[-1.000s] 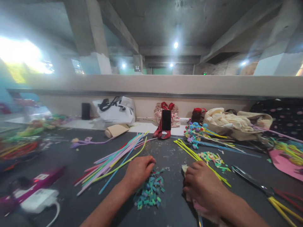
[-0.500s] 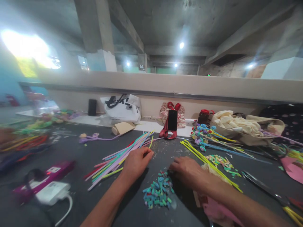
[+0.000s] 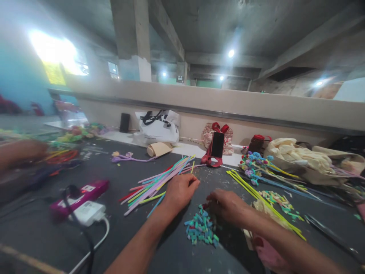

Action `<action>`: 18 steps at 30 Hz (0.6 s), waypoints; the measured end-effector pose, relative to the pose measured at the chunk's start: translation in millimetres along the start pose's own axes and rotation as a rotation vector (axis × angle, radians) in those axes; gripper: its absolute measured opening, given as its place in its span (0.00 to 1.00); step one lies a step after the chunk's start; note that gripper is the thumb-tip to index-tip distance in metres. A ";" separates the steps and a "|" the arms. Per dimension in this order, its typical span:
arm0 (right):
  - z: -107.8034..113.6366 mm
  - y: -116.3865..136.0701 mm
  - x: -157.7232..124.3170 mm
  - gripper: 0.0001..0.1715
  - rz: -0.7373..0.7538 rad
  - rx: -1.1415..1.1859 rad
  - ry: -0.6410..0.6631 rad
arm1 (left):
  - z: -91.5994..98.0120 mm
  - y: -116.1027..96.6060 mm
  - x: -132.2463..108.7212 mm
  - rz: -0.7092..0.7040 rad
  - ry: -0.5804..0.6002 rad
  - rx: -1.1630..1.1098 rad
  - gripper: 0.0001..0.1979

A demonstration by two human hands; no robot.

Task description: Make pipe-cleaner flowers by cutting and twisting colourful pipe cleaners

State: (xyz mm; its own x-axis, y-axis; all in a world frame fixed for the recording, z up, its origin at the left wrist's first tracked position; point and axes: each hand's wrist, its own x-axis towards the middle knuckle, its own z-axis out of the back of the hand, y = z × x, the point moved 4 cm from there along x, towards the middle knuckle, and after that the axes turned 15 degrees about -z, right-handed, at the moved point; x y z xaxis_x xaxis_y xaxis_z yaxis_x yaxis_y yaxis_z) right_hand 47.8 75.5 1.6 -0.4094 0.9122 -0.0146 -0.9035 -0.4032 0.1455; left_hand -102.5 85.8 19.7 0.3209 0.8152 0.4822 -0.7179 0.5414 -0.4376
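My left hand is closed in a pinch above the table, beside a bundle of coloured pipe cleaners. A short yellow stem stands up just behind its fingertips, and a blue one runs under its wrist. What the pinch holds is hidden. My right hand hovers low with curled fingers at the upper right edge of a pile of short blue and green cut pieces. Its fingertips are in shadow, and I cannot make out what they hold. Yellow pipe cleaners lie beyond the right wrist.
Scissors and a pale cut pile lie right. Pipe-cleaner flowers lie behind. A phone stands at the back centre. Left are a purple power strip, a white charger and another person's blurred arm.
The view has swung left, so everything sits further right. A blue pipe cleaner now shows under my left wrist. The other person's arm reaches further in. My hands keep nearly the same pose.
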 end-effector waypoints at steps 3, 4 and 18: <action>-8.3 13.1 -0.5 0.16 0.041 -0.031 0.010 | -5.2 0.9 -0.3 -0.014 0.010 0.011 0.13; -11.0 19.6 -3.1 0.15 0.069 -0.039 0.029 | -6.5 1.7 -0.3 -0.015 0.012 0.017 0.13; -10.5 -10.8 -39.2 0.17 -0.113 -0.163 -0.035 | -11.4 -4.5 -1.8 -0.054 0.074 0.031 0.12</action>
State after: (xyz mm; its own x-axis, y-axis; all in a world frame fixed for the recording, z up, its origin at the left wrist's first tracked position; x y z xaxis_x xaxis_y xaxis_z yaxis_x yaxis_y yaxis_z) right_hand 72.4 43.3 -9.7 -0.3021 0.9532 0.0132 -0.9532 -0.3019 -0.0172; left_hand -92.8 84.2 12.2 0.4032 0.7989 0.4463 -0.7171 0.5788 -0.3882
